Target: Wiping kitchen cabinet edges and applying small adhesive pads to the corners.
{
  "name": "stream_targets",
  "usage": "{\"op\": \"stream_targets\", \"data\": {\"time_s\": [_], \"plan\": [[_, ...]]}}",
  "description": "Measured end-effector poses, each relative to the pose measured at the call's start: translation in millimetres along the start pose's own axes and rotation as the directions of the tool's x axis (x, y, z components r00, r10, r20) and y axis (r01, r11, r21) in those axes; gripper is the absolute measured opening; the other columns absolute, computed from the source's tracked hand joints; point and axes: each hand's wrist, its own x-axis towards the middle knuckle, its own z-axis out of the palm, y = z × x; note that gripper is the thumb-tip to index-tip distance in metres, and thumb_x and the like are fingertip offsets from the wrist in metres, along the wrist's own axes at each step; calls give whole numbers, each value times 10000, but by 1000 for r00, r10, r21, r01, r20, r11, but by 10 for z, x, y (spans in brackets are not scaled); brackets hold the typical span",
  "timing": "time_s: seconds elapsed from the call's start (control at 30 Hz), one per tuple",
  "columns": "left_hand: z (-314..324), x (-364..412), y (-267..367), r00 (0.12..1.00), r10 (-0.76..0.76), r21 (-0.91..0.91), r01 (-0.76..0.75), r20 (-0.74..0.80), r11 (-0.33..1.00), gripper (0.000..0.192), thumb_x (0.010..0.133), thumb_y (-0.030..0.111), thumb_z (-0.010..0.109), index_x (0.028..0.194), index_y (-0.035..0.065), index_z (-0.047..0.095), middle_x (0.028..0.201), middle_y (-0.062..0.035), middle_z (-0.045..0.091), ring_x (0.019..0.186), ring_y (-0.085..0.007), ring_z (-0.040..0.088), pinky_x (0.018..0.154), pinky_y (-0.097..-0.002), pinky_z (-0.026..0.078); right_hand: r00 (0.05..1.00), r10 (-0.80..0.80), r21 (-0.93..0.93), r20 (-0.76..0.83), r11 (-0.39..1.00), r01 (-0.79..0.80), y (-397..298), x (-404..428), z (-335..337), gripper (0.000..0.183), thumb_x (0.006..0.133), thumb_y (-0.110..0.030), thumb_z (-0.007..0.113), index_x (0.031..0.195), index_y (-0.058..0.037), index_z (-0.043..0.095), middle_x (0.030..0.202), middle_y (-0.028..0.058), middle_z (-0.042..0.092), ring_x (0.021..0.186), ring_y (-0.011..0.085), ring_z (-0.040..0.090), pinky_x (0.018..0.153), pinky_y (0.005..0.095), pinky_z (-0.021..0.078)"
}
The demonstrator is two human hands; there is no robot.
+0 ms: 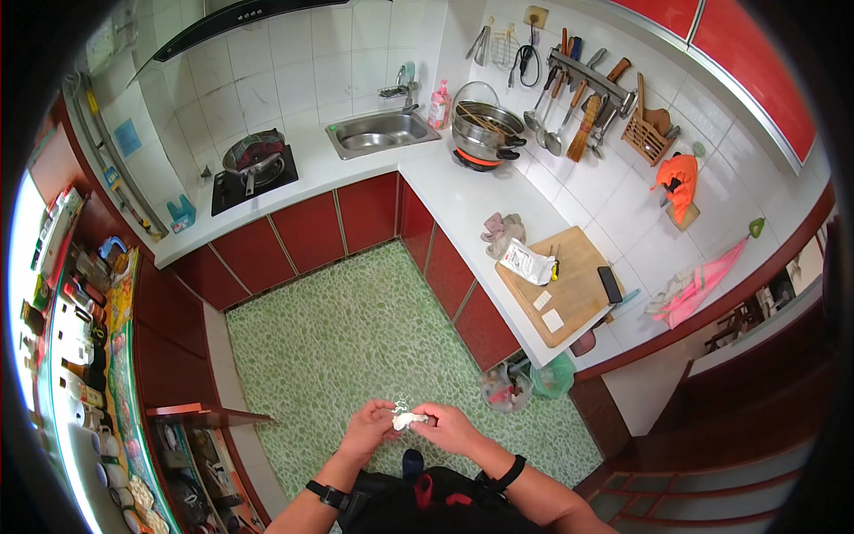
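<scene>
Low in the view, over the green patterned floor, my left hand (369,427) and my right hand (448,427) come close together. Between their fingertips is a small crumpled white item (408,420); its kind is too small to tell. The right fingers pinch its right side, and the left fingers hold its left side. To the upper right, a wooden cutting board (577,287) lies on the white counter. On it are a white packet (527,261), yellow-handled scissors (555,269), two small white squares (552,320) and a black phone (609,285).
A bunched cloth (504,233) lies beside the board. Bags of waste (505,390) stand on the floor by the counter's end. A cabinet door (207,415) juts out at left. Farther off are a sink (381,135), a stacked steamer pot (487,127) and a pan on the stove (253,167).
</scene>
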Motion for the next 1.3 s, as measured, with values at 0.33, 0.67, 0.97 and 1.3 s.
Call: {"op": "stream_targets", "data": {"time_s": [0.33,0.67,0.97,1.3], "plan": [[77,-58,-5,977,213,382,-194,-8,904,212,926,-17,571,1027,-40,756,849,-69,733,721,-109,660,676,-262,555,991,-116,-99,-66,989,109,194,-16,68,236,924,-212,761,1108,-67,735,887,48,664,669,137,596,615,305,482],[149,-48,13,996,-12,98,3,93,995,281,996,75,672,1230,-81,657,1081,-140,729,902,-195,729,801,-290,621,991,-67,-101,-120,993,55,267,-108,59,246,924,-208,752,1122,-64,731,892,73,670,722,171,635,652,314,503],[135,5,10,988,-123,-46,128,96,991,316,969,-34,650,1270,-116,597,1146,-208,705,980,-280,741,876,-359,650,993,-79,-187,-86,980,61,330,-175,6,260,952,-252,684,1161,-107,737,982,122,686,869,313,688,759,394,542],[-52,-128,-173,983,-147,55,142,111,988,318,962,-42,635,1274,-89,593,1151,-190,702,997,-274,731,884,-343,628,993,-106,-190,-51,977,95,467,-304,171,255,973,-276,652,1158,-128,748,966,132,698,854,340,686,743,431,543]]}}
